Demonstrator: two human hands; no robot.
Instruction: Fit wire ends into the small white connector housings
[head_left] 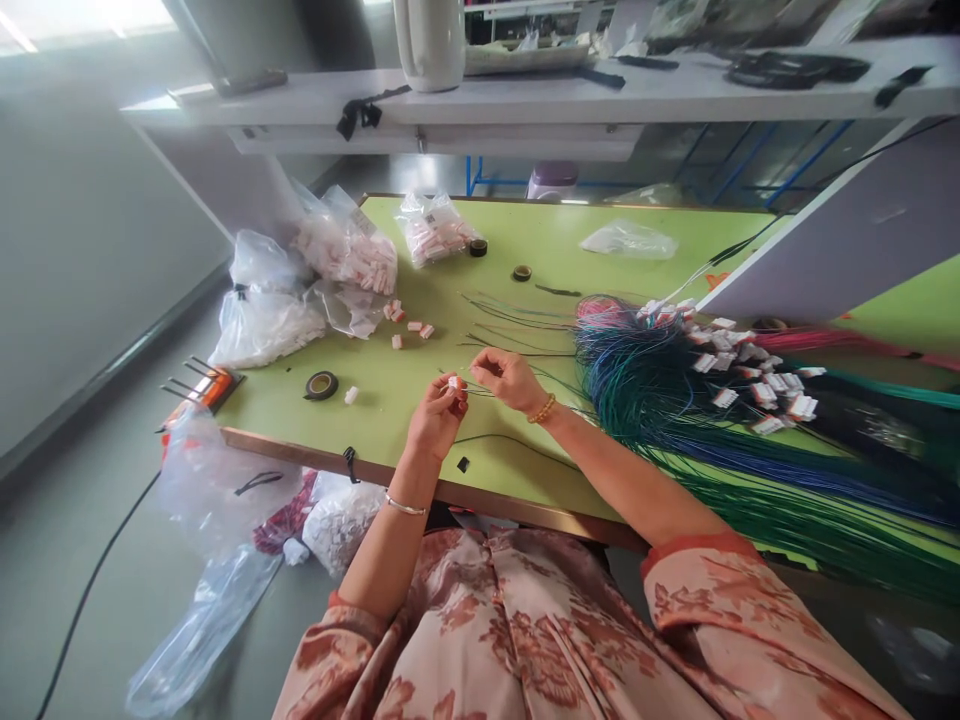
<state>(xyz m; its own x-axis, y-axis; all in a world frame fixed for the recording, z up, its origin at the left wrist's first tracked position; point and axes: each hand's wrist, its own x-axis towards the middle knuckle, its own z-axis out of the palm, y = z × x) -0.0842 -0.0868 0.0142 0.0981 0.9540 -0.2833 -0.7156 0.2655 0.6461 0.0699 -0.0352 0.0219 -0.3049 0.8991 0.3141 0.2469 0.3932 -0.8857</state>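
Between the thumb and fingers of my left hand (438,412) is a small white connector housing (454,383), with thin wires running off to the right. My right hand (507,380) is pinched just beside it, fingertips close to the housing. It appears to grip a thin wire, though the wire's end is too fine to make out clearly. To the right of both hands lies a large bundle of blue, green and pink wires (622,380). Several white-and-orange connectors (765,392) are attached at that bundle. A few loose connectors (415,327) sit on the table beyond my left hand.
Bags of connectors (345,250) and a white plastic bag (266,325) stand at the left. Black tape rolls (322,385) lie on the green table (517,225). An orange tool with metal prongs (201,392) sits at the left edge. A shelf (510,100) crosses above.
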